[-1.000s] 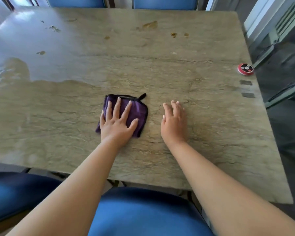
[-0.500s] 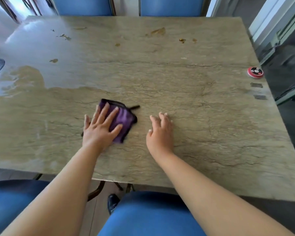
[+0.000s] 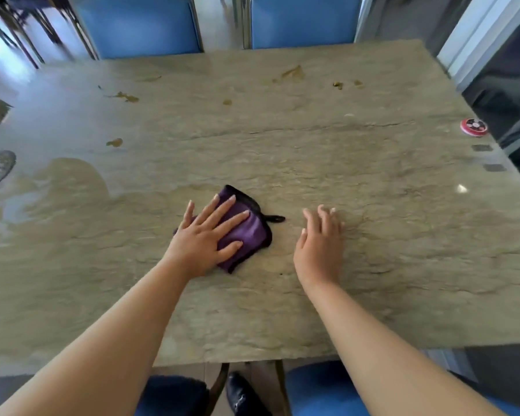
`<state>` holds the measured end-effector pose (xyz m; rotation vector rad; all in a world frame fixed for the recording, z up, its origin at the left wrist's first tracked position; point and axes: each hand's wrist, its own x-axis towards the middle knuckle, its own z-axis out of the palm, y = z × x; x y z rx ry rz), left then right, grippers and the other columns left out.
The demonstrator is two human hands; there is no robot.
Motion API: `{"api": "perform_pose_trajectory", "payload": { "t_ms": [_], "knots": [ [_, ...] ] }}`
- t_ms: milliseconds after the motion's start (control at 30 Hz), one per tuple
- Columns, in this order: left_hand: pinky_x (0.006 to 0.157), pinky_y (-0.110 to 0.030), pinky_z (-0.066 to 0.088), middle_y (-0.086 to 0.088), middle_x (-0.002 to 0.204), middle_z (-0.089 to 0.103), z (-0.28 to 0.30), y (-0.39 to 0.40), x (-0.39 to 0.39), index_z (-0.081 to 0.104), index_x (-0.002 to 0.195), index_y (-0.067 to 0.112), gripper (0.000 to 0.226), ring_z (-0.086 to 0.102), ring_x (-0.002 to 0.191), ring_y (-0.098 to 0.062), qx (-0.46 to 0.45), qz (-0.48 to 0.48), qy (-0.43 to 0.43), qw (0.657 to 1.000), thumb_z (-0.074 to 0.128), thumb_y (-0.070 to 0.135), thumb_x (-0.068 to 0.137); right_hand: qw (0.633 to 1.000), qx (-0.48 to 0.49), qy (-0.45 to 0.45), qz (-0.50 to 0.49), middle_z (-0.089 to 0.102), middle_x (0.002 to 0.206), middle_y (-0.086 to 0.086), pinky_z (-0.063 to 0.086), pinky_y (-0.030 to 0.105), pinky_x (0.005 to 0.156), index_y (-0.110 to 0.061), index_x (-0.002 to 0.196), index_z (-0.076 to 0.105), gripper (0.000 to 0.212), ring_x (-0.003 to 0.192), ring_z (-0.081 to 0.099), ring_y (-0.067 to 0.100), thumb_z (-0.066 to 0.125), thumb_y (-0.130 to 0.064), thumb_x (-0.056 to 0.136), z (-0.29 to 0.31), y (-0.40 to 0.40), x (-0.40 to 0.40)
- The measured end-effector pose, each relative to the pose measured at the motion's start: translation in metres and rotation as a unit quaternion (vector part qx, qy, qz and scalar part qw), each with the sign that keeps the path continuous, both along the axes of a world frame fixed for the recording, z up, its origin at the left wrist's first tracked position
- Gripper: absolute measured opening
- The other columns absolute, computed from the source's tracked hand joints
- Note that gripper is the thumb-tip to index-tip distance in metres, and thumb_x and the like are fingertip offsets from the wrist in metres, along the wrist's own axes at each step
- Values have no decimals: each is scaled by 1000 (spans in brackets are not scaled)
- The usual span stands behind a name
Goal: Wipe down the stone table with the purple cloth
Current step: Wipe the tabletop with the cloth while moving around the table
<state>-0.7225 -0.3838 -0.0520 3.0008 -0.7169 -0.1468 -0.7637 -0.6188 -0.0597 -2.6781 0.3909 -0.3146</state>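
A folded purple cloth (image 3: pixel 251 235) with a dark edge and a small loop lies on the beige stone table (image 3: pixel 373 205), near its middle front. My left hand (image 3: pixel 204 238) presses flat on the cloth, fingers spread and pointing up to the right, covering its left half. My right hand (image 3: pixel 320 241) rests flat on the bare stone a little to the right of the cloth, fingers together, holding nothing. Several brownish stains (image 3: pixel 291 74) and crumbs mark the far part of the table.
A small red round disc (image 3: pixel 473 126) sits at the table's right edge, with two grey stickers (image 3: pixel 482 148) below it. Two blue chairs (image 3: pixel 141 22) stand at the far side, and blue seats are near me. A wet sheen covers the table's left part.
My left hand has turned and slid the cloth slightly, the cloth now angled to the right. My head has tilted so more of the far chairs shows. The right hand stays flat.
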Motion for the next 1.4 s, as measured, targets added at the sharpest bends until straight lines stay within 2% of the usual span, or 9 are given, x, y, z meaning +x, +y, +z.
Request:
{"api": "perform_pose_trajectory", "payload": {
  "t_ms": [200, 300, 433, 500, 733, 867, 1133, 1233, 1400],
  "knots": [
    [120, -47, -6, 10, 162, -9, 4, -57, 67, 5, 149, 51, 64, -15, 149, -20, -33, 248, 55, 967, 26, 67, 90, 999, -23, -30, -33, 48, 138, 17, 20, 53, 116, -12, 123, 58, 33, 139, 32, 35, 48, -10, 92, -9, 6, 12],
    [120, -45, -1, 10, 163, -4, 4, -90, 64, 8, 149, 51, 64, -10, 149, -20, -50, 154, 35, 986, 28, 65, 90, 995, 47, -84, -36, 54, 131, 16, 26, 50, 114, -9, 124, 57, 40, 135, 39, 34, 38, -4, 89, -8, 2, 14],
    [121, -43, -1, 13, 162, -1, 2, -115, 14, 8, 147, 54, 66, -7, 150, -17, -59, -61, 28, 996, 19, 69, 84, 961, 233, -126, -81, 55, 128, 14, 28, 8, 100, -3, 129, 52, 43, 121, 50, 26, 37, 8, 90, 9, -19, 4],
    [120, -42, -7, 16, 161, 1, 4, -118, -8, 14, 147, 54, 64, -7, 150, -13, -91, -102, 51, 989, 16, 69, 84, 953, 258, -107, -114, 58, 127, 12, 27, 5, 93, -4, 124, 56, 42, 120, 52, 24, 37, 9, 89, 19, -28, -4],
    [120, -38, -12, 10, 162, 11, 4, -98, -51, 17, 153, 28, 60, -2, 148, -3, -277, 244, 33, 929, 17, 39, 94, 996, 15, 10, 84, 36, 151, 11, 11, 43, 120, -9, 138, 46, 45, 144, 22, 28, 45, -19, 94, 24, 1, -11],
    [121, -40, -10, 6, 162, 11, 3, -101, -45, 13, 155, 22, 62, -2, 148, -4, -237, 235, 37, 942, 16, 40, 95, 961, -134, 106, 216, 8, 161, 1, -1, 49, 119, -36, 151, 15, 64, 149, 3, 22, 17, -60, 92, 7, -18, 1],
    [118, -51, -11, 4, 162, -12, 1, -107, -44, -1, 154, 29, 74, -21, 147, -14, -51, 203, 24, 978, 14, 67, 92, 966, -127, 216, -58, 4, 161, 8, 2, 58, 116, -29, 152, 14, 67, 148, -1, 32, 24, -60, 94, 13, -129, -9],
    [118, -52, -12, 4, 161, -17, 0, -113, -41, -4, 154, 29, 74, -23, 146, -15, -28, 229, 45, 972, 14, 65, 93, 972, -156, 170, 42, 12, 159, 15, -2, 62, 112, -27, 152, 19, 70, 145, 5, 42, 14, -60, 89, 10, -83, -54],
    [117, -55, -10, -3, 163, -8, 11, -167, -43, 17, 154, 23, 61, -17, 148, -24, -124, 296, 83, 944, 23, 49, 99, 923, -190, 201, 268, -19, 159, -2, -11, 56, 115, -47, 145, -15, 69, 145, -21, 25, -3, -71, 81, 22, -125, -67]
  ]
}}
